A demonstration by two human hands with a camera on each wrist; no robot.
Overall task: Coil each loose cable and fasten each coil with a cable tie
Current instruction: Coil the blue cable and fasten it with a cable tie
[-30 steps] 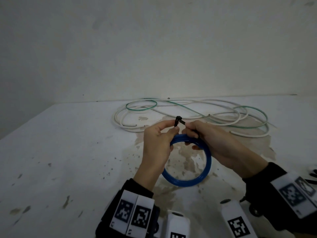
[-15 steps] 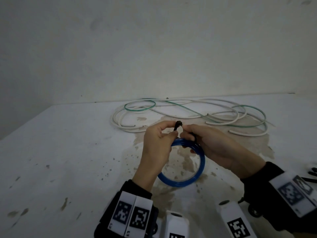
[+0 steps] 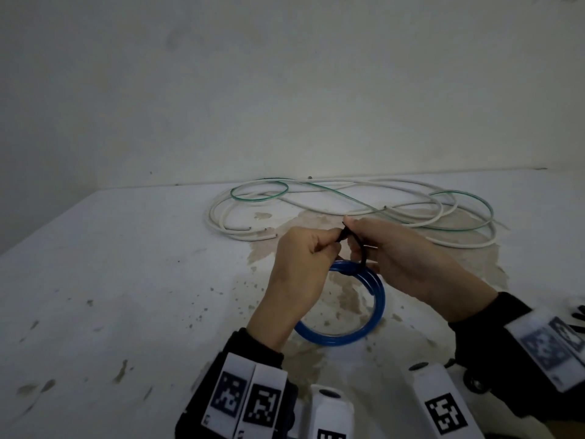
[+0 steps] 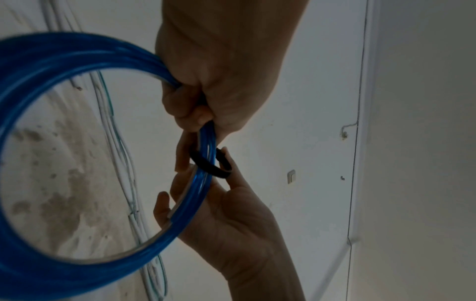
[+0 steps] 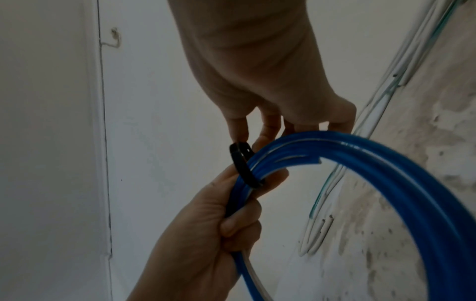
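A blue cable coil [image 3: 376,315] hangs just above the stained white table [image 3: 126,280] in the head view. My left hand [image 3: 316,251] grips the coil's top, fingers curled round its strands [image 5: 239,203]. A black cable tie [image 3: 361,253] loops loosely round the coil beside that grip [image 4: 210,169] [image 5: 240,165]. My right hand [image 3: 364,232] pinches the tie above the coil, its other fingers lying along the blue strands [image 4: 180,203]. The tie's far end is hidden between the two hands.
Loose white cables [image 3: 221,223] and a thin green cable [image 3: 259,199] lie tangled at the back of the table, near the wall. Some dark items [image 3: 581,313] show blurred at the right edge.
My right hand has shifted its pinch upward, and the tie's black strap now shows stretched between the hands and the coil. The coil has dropped slightly and stays in my left hand.
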